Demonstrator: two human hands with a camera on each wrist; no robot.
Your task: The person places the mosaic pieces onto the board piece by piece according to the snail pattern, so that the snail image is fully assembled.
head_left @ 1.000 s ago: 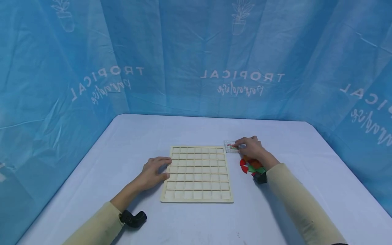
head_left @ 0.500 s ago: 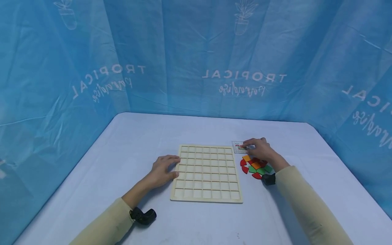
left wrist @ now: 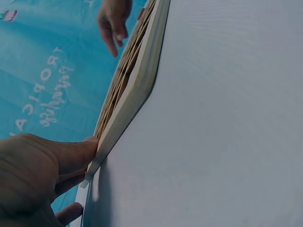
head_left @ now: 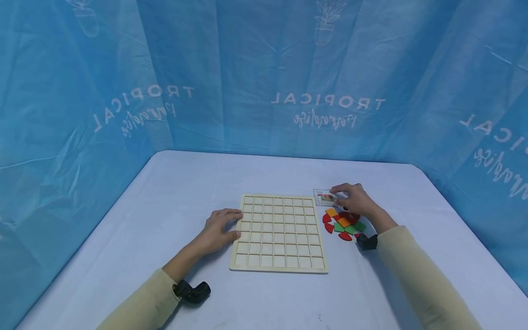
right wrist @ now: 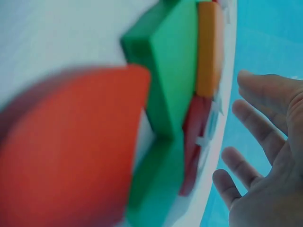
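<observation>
My left hand (head_left: 218,233) rests at the left edge of a pale wooden grid board (head_left: 279,233), thumb and fingers apart. In the left wrist view the thumb (left wrist: 78,153) lies against the board's rim. Past the board's far right corner lies a card (head_left: 323,198) printed with a grid and a small coloured picture. My right hand (head_left: 355,200) is over the card's right end, fingertips near or on it; contact is unclear. The right wrist view shows its fingers (right wrist: 258,130) loosely extended, with nothing held. Below it lie loose red pieces (head_left: 344,236), green pieces (head_left: 350,229) and orange pieces (head_left: 344,222).
A white cloth (head_left: 264,302) covers the table. Blue printed curtains (head_left: 255,82) enclose its back and sides. A black wrist camera (head_left: 192,292) sits on the left wrist, another black camera (head_left: 366,242) on the right wrist, close to the pieces.
The board and the card have slid right along with both hands, while the loose pieces stayed in place. The right hand has then drawn slightly right, uncovering more of the card's picture.
</observation>
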